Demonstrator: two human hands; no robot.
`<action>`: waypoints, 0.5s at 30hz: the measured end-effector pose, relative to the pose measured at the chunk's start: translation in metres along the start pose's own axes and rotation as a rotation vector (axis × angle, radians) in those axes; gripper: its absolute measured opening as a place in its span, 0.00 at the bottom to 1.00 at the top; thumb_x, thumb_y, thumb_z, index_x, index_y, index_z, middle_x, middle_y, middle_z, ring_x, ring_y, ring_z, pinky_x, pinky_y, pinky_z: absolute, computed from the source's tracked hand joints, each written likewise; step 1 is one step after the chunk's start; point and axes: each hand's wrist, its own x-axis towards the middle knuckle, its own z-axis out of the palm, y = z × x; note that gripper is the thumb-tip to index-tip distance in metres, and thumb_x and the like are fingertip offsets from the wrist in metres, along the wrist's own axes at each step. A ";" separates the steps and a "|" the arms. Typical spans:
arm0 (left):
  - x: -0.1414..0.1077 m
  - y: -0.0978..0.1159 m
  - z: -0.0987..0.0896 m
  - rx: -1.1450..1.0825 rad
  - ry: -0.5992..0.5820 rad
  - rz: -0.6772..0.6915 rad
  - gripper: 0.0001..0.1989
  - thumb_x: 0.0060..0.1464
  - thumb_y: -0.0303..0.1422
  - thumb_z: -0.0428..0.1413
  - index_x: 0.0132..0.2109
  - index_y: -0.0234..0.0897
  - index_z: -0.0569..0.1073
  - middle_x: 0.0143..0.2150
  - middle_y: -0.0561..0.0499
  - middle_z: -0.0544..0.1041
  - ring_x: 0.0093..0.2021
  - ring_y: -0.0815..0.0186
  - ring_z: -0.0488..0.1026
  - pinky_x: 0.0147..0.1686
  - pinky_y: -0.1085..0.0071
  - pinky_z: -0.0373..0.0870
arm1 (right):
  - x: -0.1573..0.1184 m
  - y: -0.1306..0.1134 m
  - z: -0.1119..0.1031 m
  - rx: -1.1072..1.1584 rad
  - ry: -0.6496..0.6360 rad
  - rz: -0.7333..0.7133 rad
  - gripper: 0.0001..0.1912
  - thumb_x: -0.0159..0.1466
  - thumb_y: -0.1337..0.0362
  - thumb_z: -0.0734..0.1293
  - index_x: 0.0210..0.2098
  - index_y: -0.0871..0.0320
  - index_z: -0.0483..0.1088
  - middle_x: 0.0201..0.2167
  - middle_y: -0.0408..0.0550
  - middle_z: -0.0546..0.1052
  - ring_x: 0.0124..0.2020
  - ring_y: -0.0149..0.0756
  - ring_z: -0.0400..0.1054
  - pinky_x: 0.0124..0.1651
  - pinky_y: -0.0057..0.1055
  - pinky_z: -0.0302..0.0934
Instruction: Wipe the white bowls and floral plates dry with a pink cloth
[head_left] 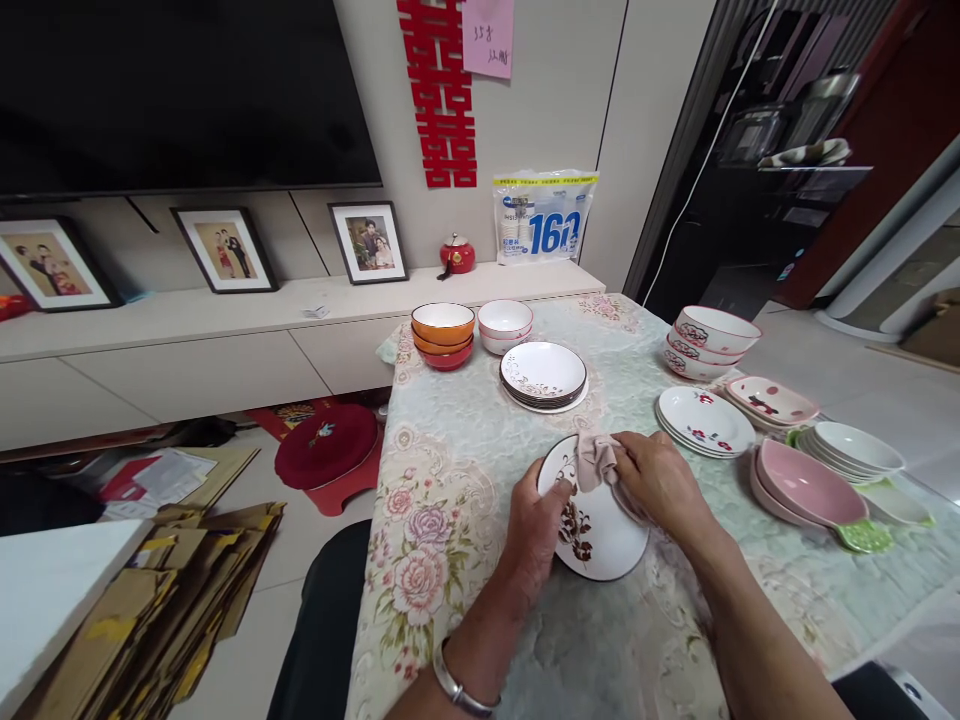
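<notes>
A white plate (607,540) with a dark rim and brown flower pattern is tilted above the table in front of me. My left hand (536,515) grips its left edge, thumb over the face. Bunched in my right hand (656,480) is a pale pink cloth (595,458), pressed against the plate's upper right rim. Just beyond sits a stack of matching plates (543,370). To the right of my right hand lie white plates with red flowers (705,420).
Orange and red bowls (442,335) and pink-rimmed bowls (505,325) stand at the table's back. More bowls (709,340), pink leaf-shaped dishes (810,480) and small white dishes (855,447) line the right side. A red stool (328,450) stands left of the flowered tablecloth (420,530).
</notes>
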 end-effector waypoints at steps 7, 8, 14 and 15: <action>-0.001 0.014 0.002 -0.157 0.015 -0.082 0.25 0.41 0.31 0.64 0.50 0.33 0.73 0.36 0.46 0.81 0.32 0.61 0.76 0.33 0.67 0.72 | 0.002 0.013 0.001 0.377 -0.030 0.142 0.14 0.62 0.59 0.60 0.35 0.57 0.75 0.28 0.46 0.77 0.32 0.38 0.69 0.33 0.29 0.58; -0.002 0.017 0.003 -0.175 0.005 -0.110 0.25 0.40 0.30 0.64 0.49 0.33 0.73 0.35 0.46 0.81 0.31 0.62 0.75 0.33 0.67 0.72 | 0.002 0.014 0.002 0.380 0.014 0.143 0.14 0.62 0.60 0.60 0.38 0.57 0.76 0.29 0.46 0.77 0.33 0.39 0.70 0.35 0.30 0.59; -0.005 0.023 0.003 -0.136 -0.056 -0.193 0.23 0.37 0.27 0.64 0.46 0.33 0.73 0.31 0.48 0.79 0.30 0.60 0.75 0.31 0.66 0.70 | -0.003 0.003 0.009 0.212 0.284 -0.179 0.21 0.66 0.64 0.59 0.56 0.59 0.70 0.37 0.53 0.77 0.39 0.45 0.66 0.44 0.41 0.62; -0.005 0.022 0.002 -0.126 -0.075 -0.189 0.23 0.37 0.27 0.64 0.45 0.32 0.73 0.30 0.48 0.79 0.29 0.61 0.74 0.31 0.67 0.69 | -0.004 -0.003 0.009 0.202 0.303 -0.259 0.21 0.67 0.66 0.58 0.57 0.59 0.69 0.38 0.54 0.76 0.40 0.45 0.65 0.44 0.41 0.62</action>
